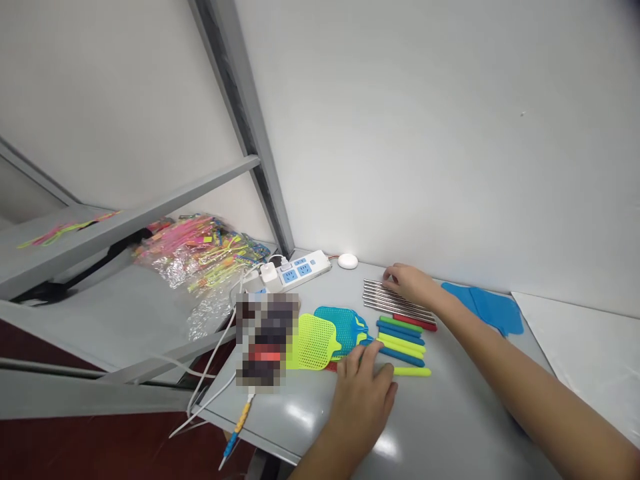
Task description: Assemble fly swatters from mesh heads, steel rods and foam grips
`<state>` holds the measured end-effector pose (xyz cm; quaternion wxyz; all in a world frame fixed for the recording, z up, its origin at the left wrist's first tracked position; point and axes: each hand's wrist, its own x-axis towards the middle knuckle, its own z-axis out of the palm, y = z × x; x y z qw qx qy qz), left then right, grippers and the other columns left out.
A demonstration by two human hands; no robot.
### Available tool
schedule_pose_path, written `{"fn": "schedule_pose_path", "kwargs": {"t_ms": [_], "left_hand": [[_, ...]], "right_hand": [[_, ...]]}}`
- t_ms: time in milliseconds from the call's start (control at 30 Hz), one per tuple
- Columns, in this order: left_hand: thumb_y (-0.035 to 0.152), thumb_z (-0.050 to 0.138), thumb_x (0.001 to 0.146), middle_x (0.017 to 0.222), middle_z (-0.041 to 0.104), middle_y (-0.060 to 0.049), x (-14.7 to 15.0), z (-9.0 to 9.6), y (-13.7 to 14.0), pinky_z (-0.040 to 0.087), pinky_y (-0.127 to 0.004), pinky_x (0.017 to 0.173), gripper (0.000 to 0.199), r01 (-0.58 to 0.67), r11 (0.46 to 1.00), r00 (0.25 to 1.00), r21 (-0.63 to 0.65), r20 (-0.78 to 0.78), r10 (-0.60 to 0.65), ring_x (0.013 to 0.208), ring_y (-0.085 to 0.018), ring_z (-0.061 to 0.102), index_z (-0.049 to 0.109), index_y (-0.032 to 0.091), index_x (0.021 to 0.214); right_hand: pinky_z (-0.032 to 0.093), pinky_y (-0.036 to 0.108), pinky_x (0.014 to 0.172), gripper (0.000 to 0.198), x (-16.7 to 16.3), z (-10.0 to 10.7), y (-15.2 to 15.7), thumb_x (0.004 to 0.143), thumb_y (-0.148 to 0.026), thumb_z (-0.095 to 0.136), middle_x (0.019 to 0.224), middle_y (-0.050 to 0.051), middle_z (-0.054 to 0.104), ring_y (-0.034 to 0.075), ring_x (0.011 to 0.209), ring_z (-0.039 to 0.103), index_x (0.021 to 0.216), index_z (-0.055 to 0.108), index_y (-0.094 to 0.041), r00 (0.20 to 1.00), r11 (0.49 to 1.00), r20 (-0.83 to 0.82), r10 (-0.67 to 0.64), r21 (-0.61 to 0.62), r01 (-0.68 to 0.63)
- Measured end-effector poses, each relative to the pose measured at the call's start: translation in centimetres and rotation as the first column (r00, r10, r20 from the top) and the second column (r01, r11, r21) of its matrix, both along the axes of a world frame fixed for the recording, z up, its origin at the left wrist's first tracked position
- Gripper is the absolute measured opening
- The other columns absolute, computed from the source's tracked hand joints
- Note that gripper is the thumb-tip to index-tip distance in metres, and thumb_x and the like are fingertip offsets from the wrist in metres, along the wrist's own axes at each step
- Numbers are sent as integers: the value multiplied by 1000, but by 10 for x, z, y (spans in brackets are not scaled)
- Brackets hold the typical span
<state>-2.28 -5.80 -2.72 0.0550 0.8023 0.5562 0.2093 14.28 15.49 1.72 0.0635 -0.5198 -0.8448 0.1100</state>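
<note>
My right hand point(411, 285) is at the far side of a row of thin metal rods point(371, 295), its bent fingers closed at the upper rods; the exact grip is partly hidden. My left hand point(363, 393) rests lower, fingers apart and bent, its fingertips by the necks of the fly swatter heads and the near handles. The heads are a yellow-green mesh one point(314, 341) and a teal one point(335, 323), overlapping. Right of them lie several coloured handle tubes: green, blue, yellow point(407, 345) and a red one point(423, 323).
Blue swatter heads point(487, 308) lie beyond my right forearm. At the back stand a white power strip point(320, 265) and a white round device point(348, 261). A blurred-out phone-like object point(267, 343) with a cable is at left. Bagged colourful items point(210, 257) fill the neighbouring shelf.
</note>
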Motion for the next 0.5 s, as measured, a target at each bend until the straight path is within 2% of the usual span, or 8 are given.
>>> {"fn": "schedule_pose_path", "kwargs": {"t_ms": [133,267,500], "left_hand": [[21,54,90,136,51,-6,0,-4,4,44,-51,85,16,28,999,1000,16,-7,-28,116,-33,44,65,26,100],[21,55,90,135,52,-7,0,-7,5,45,-49,83,16,37,999,999,11,-21,-37,114,-33,45,66,27,100],[16,55,90,135,51,-7,3,-5,8,44,-49,83,22,-1,999,998,39,-62,3,115,-32,44,68,30,101]], "right_hand": [[47,30,74,20,3,-5,1,95,-32,53,102,7,66,18,84,63,103,68,-20,999,999,32,31,-31,-30],[53,41,85,30,6,-12,5,95,-35,57,121,9,61,20,100,62,120,59,-18,997,997,62,51,-68,-46],[53,42,87,33,5,-11,12,94,-35,58,125,9,59,21,103,62,123,58,-18,993,996,87,76,-47,-72]]}}
